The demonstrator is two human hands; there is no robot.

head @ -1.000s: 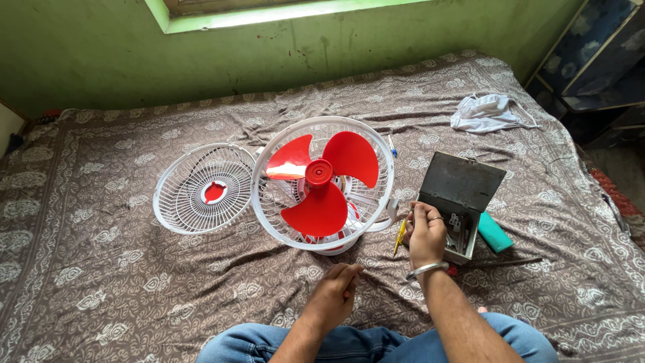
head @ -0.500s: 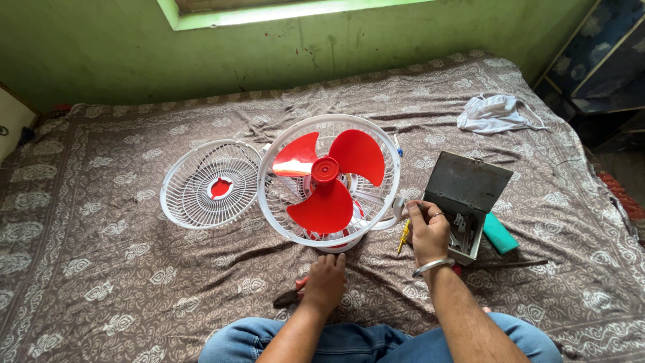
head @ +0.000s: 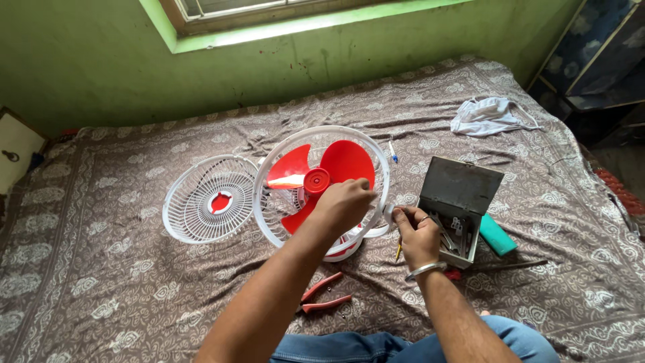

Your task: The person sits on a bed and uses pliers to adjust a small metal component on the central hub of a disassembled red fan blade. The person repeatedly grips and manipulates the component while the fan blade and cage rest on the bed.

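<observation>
Your left hand (head: pixel 344 202) is curled over the lower part of the red fan blade (head: pixel 321 178), fingers closed onto it just below the red hub cap (head: pixel 316 180), inside the white rear guard (head: pixel 322 188) of the fan lying face-up on the bed (head: pixel 101 296). Keep that grip on the blade itself, close to the hub, so it cannot turn, and keep your knuckles clear of the guard wires. Your right hand (head: pixel 416 232), just to the right of the guard rim, is pinched shut on a yellow-handled screwdriver (head: pixel 399 250); hold it steady and upright. Beyond that hand sits the open grey tool box (head: pixel 460 202); below your left forearm lie red pliers (head: pixel 322 296), and far left, the loose front grille (head: pixel 211 199).
</observation>
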